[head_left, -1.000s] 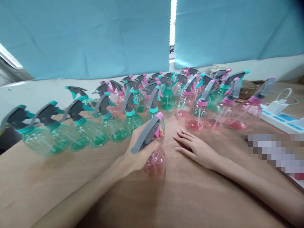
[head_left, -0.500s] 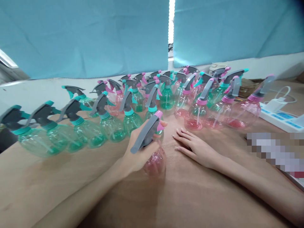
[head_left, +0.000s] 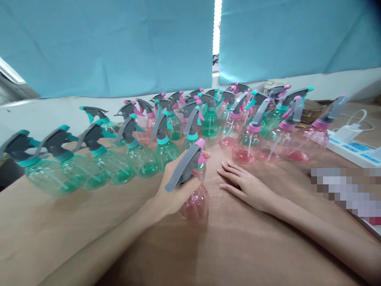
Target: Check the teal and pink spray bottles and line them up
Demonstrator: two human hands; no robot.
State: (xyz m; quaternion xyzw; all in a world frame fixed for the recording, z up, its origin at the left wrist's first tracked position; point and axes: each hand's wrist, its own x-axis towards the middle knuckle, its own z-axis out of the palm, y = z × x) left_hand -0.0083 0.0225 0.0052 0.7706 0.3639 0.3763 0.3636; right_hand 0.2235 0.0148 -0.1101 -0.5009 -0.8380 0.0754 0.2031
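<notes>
My left hand (head_left: 174, 190) is wrapped round the neck of a pink spray bottle (head_left: 195, 202) with a grey trigger head, standing on the brown table (head_left: 89, 230) at the centre. One finger reaches toward the pink trigger. My right hand (head_left: 242, 183) lies flat on the table just right of that bottle, fingers stretched out, holding nothing. Behind both hands stand several green spray bottles (head_left: 139, 157) on the left and several pink spray bottles (head_left: 247, 145) on the right.
A white power strip (head_left: 353, 149) with a plugged-in charger and cable lies at the right edge. A blurred flat object (head_left: 345, 190) rests near my right forearm. Blue curtains (head_left: 119, 43) hang behind the bottles, above a white ledge.
Almost nothing has moved. My left hand keeps its grip on the pink bottle, with the forefinger shifted slightly at the trigger. The right hand stays flat.
</notes>
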